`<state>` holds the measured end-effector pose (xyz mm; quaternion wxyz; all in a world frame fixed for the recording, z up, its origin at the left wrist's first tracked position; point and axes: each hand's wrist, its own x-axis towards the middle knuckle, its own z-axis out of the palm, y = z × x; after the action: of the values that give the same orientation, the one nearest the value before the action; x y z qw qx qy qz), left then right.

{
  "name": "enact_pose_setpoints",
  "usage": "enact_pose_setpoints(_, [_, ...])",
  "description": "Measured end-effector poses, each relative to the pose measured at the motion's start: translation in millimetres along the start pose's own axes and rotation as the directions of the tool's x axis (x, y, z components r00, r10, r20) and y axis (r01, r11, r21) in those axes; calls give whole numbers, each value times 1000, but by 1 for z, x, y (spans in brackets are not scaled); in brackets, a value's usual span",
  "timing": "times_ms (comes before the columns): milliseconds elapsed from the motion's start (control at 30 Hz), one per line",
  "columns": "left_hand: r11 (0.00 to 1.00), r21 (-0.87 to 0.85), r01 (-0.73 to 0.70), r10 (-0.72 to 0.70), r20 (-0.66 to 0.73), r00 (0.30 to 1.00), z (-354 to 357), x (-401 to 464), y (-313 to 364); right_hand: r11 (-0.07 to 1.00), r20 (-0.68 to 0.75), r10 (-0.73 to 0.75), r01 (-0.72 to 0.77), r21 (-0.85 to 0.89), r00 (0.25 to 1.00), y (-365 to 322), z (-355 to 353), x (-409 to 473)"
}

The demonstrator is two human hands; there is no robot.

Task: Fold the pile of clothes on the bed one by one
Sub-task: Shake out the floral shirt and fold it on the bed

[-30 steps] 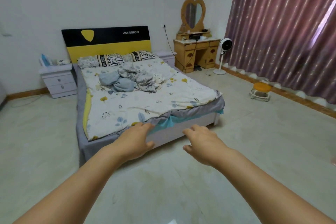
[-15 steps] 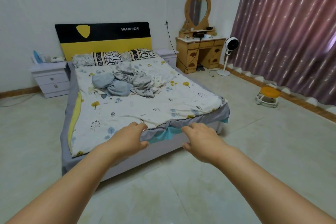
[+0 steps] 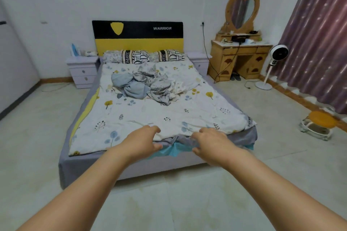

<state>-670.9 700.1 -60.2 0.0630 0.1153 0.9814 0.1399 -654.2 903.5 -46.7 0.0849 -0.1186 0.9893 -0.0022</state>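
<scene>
Left hand (image 3: 139,141) and right hand (image 3: 213,143) outstretched toward the bed's (image 3: 120,165) foot, fingers loosely curled, holding nothing. Crumpled pile of clothes (image 3: 144,86) mid-mattress, just below the pillows (image 3: 144,56), well apart from both hands.

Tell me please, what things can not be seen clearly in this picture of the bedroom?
- Pile of clothes, head view: crumpled together, so the number and kind of garments cannot be told.
- Left hand and right hand: seen from behind, fingers loosely curled; contact with the bed is unclear.
- Items on the dresser: too small to name.
- Small stool: near the right edge, partly blurred.
- Curtain: cut off by the right edge.
</scene>
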Motion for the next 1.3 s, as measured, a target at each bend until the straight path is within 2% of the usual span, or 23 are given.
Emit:
enact_pose_setpoints(333, [992,4,123,-123,13,992,3,78,23,993,38,-113,113,-17,993,58,-5,88])
enact_pose_setpoints(567, [988,2,154,-154,-1,988,-12,168,-5,989,43,-149,150,-19,988,73,-24,180])
enact_pose_setpoints(867, [986,-4,168,-167,52,984,-30,275,-33,990,57,-139,140,-16,989,99,-43,287])
enact_pose_setpoints(1067, [974,2,228,-227,81,970,-33,340,-58,983,74,-180,181,-19,981,112,-52,369])
enact_pose_setpoints(1300, [952,-2,307,-307,52,950,-44,427,-73,966,77,-254,256,-20,964,134,-68,466])
